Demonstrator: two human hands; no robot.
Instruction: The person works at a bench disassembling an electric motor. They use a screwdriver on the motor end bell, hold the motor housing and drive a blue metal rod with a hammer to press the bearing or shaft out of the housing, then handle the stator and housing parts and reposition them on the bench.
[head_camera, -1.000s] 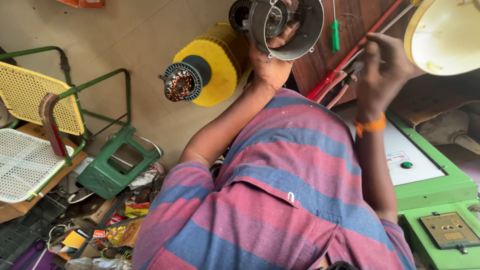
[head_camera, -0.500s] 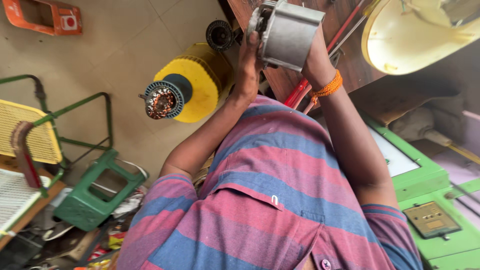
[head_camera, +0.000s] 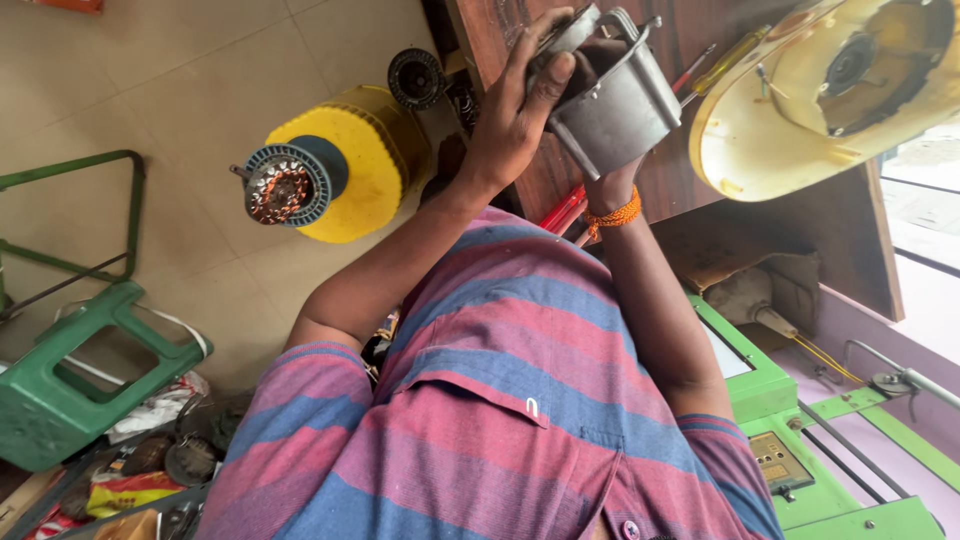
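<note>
Grey motor housing (head_camera: 612, 105) held up off the bench (head_camera: 700, 150): left hand (head_camera: 515, 110) clamps its rim, right hand (head_camera: 600, 60) reaches inside, grip hidden.

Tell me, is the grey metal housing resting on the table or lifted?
Lifted. The left hand grips the grey metal housing's rim, and the right hand is partly hidden inside it above the wooden table.

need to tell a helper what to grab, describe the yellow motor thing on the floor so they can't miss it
Start at the wooden table and look to the tiled floor beside it. There lies the yellow motor housing, near the person's left hand. Only it shows a dark ribbed ring around copper windings; the nearby green stool is plain plastic.
</note>
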